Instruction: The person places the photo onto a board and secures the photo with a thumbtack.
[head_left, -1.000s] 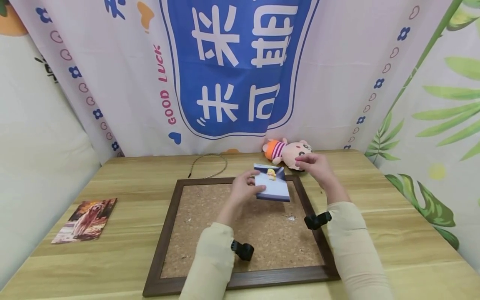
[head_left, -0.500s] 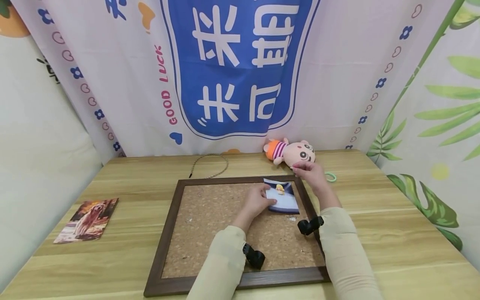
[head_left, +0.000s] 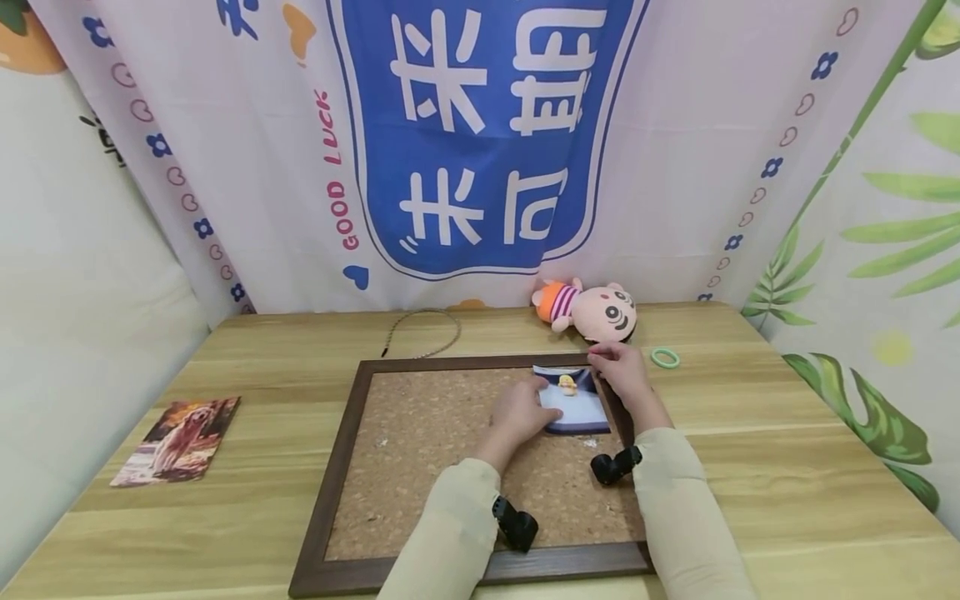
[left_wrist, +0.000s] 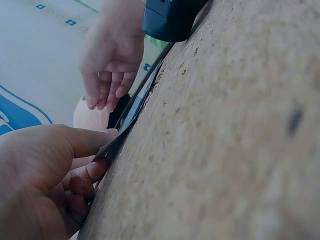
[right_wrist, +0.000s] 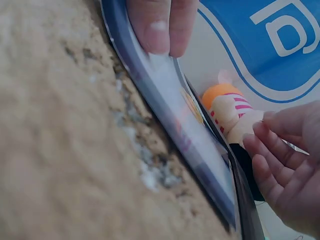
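My left hand (head_left: 521, 414) pinches the left edge of a photo print (head_left: 579, 408), which has a small yellow figure on a white and dark blue ground. The print lies bowed over the upper right of a cork board (head_left: 427, 467) with a brown frame. In the left wrist view, the thumb (left_wrist: 92, 141) is on top of the print's edge, with fingers under it. My right hand (head_left: 624, 371) is by the print's upper right corner, at the frame. Its thumb and forefinger pinch a tiny pin (right_wrist: 261, 121), mostly hidden; a speck of red shows at the fingertips in the head view.
A plush doll (head_left: 600, 312) lies behind the board's upper right corner, with a green ring (head_left: 665, 358) to the right. Behind the board is a thin beaded loop (head_left: 422, 312). A dog photo (head_left: 180, 440) lies at left. Printed cloth (head_left: 480, 287) hangs along the table's back.
My left hand has brought the print right and down onto the board's upper right. The right hand has come down toward the print's corner, and the green ring has come into view.
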